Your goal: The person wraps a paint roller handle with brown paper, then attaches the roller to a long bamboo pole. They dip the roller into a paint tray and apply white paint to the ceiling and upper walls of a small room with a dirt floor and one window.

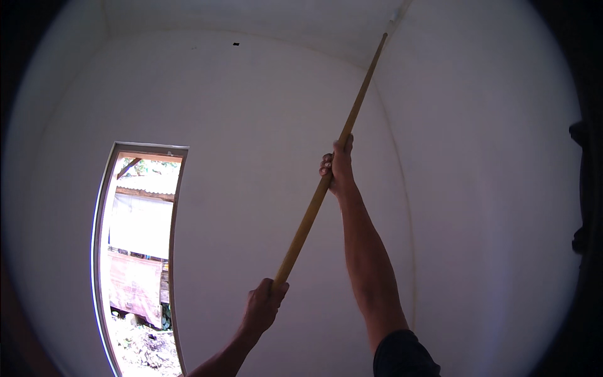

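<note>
A long yellowish-brown pole (308, 220), wooden by its look, slants up from lower middle to upper right. Its lower end is in my left hand (265, 306), whose fingers are closed round it. Higher up, my right hand (340, 164) grips the same pole with the arm stretched out. The far tip reaches up toward the corner where wall and ceiling meet. A small pale piece (394, 17) shows just past the tip; it is too small and faint to tell what it is.
White walls (270, 157) meet at a corner on the right, below a pale ceiling (251, 16). At the left a tall framed opening (179, 251) lets in bright light, with sheeting and rubble outside. A small dark mark (236, 44) shows high up. Something dark (584, 188) sits at the right rim.
</note>
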A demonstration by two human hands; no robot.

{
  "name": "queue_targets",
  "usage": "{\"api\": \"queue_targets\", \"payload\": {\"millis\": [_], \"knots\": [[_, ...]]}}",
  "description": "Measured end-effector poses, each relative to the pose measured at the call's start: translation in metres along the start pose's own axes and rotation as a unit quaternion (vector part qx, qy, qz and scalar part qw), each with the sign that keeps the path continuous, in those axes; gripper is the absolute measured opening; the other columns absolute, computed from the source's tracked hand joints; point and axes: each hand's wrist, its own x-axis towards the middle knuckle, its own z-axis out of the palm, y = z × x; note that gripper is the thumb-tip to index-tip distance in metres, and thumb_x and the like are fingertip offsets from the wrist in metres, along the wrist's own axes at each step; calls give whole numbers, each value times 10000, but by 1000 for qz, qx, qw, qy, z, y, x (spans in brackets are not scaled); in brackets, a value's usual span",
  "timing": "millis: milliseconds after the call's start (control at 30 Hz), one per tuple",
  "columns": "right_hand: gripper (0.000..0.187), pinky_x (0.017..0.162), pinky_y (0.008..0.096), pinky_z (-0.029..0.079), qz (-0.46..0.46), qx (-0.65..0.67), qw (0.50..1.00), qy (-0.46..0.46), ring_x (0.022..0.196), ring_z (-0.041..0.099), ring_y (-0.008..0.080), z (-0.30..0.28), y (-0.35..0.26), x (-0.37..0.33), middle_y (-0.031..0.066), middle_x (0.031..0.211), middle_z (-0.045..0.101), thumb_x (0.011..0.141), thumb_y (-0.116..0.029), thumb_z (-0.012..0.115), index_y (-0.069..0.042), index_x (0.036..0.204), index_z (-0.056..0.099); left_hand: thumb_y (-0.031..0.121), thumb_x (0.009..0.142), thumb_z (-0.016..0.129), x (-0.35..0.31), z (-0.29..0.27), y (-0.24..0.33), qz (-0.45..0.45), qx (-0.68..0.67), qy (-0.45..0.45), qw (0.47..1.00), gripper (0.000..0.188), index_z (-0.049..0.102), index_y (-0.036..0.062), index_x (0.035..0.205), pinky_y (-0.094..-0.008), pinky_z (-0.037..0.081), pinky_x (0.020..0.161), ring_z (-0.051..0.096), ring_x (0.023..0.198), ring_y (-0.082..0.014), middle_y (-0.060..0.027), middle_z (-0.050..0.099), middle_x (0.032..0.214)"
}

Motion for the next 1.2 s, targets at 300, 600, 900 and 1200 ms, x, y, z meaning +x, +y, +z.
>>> {"api": "queue_targets", "payload": {"millis": [300, 600, 900, 1200], "knots": [[672, 462, 225, 425, -10, 10, 1000, -20, 536, 416, 75, -8, -9, 4, 0, 724, 415, 1057, -298, 409, -432, 1561, -16, 377, 985, 623, -8, 9, 15, 0, 9, 15, 1000, 369, 544, 35, 873, -316, 458, 536, 526, 580, -95, -17, 564, 674], [592, 464, 222, 425, -17, 47, 998, -49, 550, 418, 66, -9, -5, 6, -10, 727, 417, 1052, -278, 443, -430, 1511, 102, 443, 1003, 589, -12, 6, 7, 28, 5, -4, 1000, 435, 541, 24, 897, -354, 459, 571, 519, 601, -130, -58, 579, 683], [637, 476, 245, 446, -23, 74, 994, -75, 541, 430, 85, -10, 3, 14, 5, 708, 415, 1052, -235, 439, -460, 1507, 54, 424, 1013, 578, -5, 0, 0, 39, -14, 15, 999, 419, 557, 21, 899, -315, 452, 552, 500, 596, -103, -17, 553, 692], [706, 490, 280, 468, -27, 101, 989, -100, 537, 444, 108, -6, 3, 2, 18, 703, 425, 1040, -182, 421, -410, 1536, -27, 368, 1006, 598, -28, 4, 9, 12, -57, 61, 996, 345, 588, 36, 912, -256, 418, 506, 475, 581, -56, 15, 516, 678]]}}
